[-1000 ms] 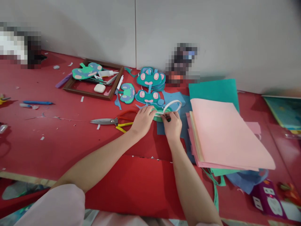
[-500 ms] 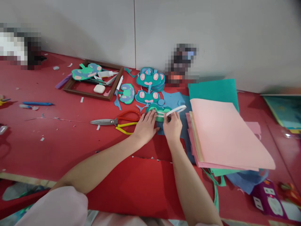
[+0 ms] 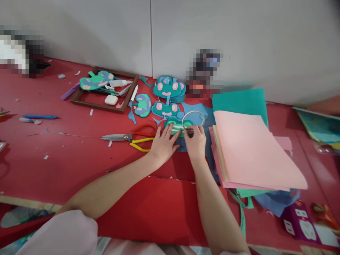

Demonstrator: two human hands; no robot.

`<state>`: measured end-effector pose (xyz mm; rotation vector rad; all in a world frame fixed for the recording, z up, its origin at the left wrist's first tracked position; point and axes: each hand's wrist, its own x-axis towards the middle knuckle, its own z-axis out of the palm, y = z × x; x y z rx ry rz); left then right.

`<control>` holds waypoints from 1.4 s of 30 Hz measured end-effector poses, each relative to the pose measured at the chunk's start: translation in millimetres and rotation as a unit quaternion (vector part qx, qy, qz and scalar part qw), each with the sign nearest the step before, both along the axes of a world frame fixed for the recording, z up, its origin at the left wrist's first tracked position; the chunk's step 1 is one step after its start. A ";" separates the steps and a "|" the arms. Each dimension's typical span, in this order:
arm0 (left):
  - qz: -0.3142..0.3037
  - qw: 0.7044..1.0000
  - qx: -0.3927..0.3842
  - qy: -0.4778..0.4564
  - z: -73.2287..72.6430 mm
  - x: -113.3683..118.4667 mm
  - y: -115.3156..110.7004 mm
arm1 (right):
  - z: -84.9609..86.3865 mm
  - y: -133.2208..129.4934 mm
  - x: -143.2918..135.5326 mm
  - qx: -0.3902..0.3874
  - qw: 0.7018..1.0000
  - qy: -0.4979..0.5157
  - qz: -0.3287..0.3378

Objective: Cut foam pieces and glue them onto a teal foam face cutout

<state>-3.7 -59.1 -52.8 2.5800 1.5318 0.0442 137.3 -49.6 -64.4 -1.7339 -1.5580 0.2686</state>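
Observation:
My left hand (image 3: pixel 163 147) lies with its fingers spread on a green felt frog-like cutout (image 3: pixel 177 122), pressing its left side. White tape strips (image 3: pixel 180 128) run across this cutout. At its right end, my right hand (image 3: pixel 195 143) is closed in a pinch on a thin roll of white tape (image 3: pixel 204 119), whose ring stands up above the fingertips. The pinched tape end is partly hidden by the fingers. Scissors (image 3: pixel 117 137) with a red and a yellow handle lie just left of my left hand. Finished-looking felt faces (image 3: pixel 167 109) are behind the cutout.
A brown frame (image 3: pixel 98 108) holds a glue tube and a white case at the back left. Felt sheets (image 3: pixel 255 152) are stacked on the right, near a purple power block (image 3: pixel 300 223). A blue pen (image 3: pixel 39 116) lies at left. A wall (image 3: pixel 106 32) closes the back.
The tape roll has turned from lying slanted to the right to standing as a full ring over the cutout's right side. My left fingers have spread a little more.

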 end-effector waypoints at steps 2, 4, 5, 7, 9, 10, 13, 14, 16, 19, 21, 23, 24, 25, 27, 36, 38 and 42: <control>-0.002 1.000 0.008 -0.005 -0.8 0.0 -0.2 | 0.5 -0.2 0.5 -0.003 1.000 -0.003 -0.005; -0.001 1.000 0.010 -0.005 -0.7 0.3 -0.6 | -0.1 0.0 1.3 -0.003 1.000 -0.001 -0.008; 0.000 1.000 0.008 -0.004 -0.3 0.6 -0.8 | -0.6 0.3 2.0 -0.002 1.000 0.003 -0.010; 0.003 1.000 -0.001 0.003 0.8 1.6 -1.2 | -1.8 0.8 3.8 -0.003 1.000 0.014 -0.014; 0.005 1.000 -0.009 0.009 1.6 2.4 -1.4 | -2.6 1.1 6.6 -0.009 1.000 0.014 -0.019; 0.005 1.000 -0.013 0.011 1.8 2.6 -1.4 | -2.9 1.2 8.2 -0.013 1.000 0.007 -0.022; 0.005 1.000 -0.016 0.015 0.9 2.4 -1.1 | -2.7 0.8 12.6 -0.026 0.999 -0.027 -0.033; 0.005 1.000 -0.015 0.015 0.4 2.2 -1.0 | -2.2 0.4 13.7 -0.031 0.998 -0.040 -0.040; 0.006 1.000 -0.011 0.013 -0.5 1.9 -0.7 | -1.1 -0.3 15.1 -0.040 0.995 -0.064 -0.059; 0.007 1.000 -0.012 0.012 -0.3 1.9 -0.4 | -0.1 -0.9 16.0 -0.043 0.993 -0.085 -0.071; 0.007 1.000 -0.016 0.015 0.9 2.1 -0.5 | -0.6 -1.1 16.6 -0.039 0.993 -0.087 -0.064; 0.007 1.000 -0.021 0.017 2.4 2.4 -1.0 | -1.7 -1.1 17.2 -0.036 0.994 -0.090 -0.059; 0.008 1.000 -0.022 0.018 3.1 2.5 -1.3 | -2.4 -1.2 17.5 -0.037 0.993 -0.093 -0.057; 0.008 1.000 -0.021 0.017 3.7 2.6 -1.6 | -2.9 -1.3 17.6 -0.039 0.993 -0.098 -0.057; 0.006 1.000 -0.012 0.014 4.6 2.8 -1.8 | -3.5 -1.7 17.5 -0.045 0.992 -0.108 -0.057; -0.031 0.991 0.087 -0.092 1.8 -3.0 11.4 | -4.8 -0.3 18.9 -0.019 0.997 -0.048 -0.057; -0.031 0.989 0.092 -0.109 -0.4 -4.2 14.2 | -5.3 0.7 19.8 -0.009 0.998 -0.030 -0.053; -0.053 0.987 0.097 -0.118 -2.2 -4.0 16.3 | -2.7 2.7 19.0 0.012 0.999 0.011 -0.034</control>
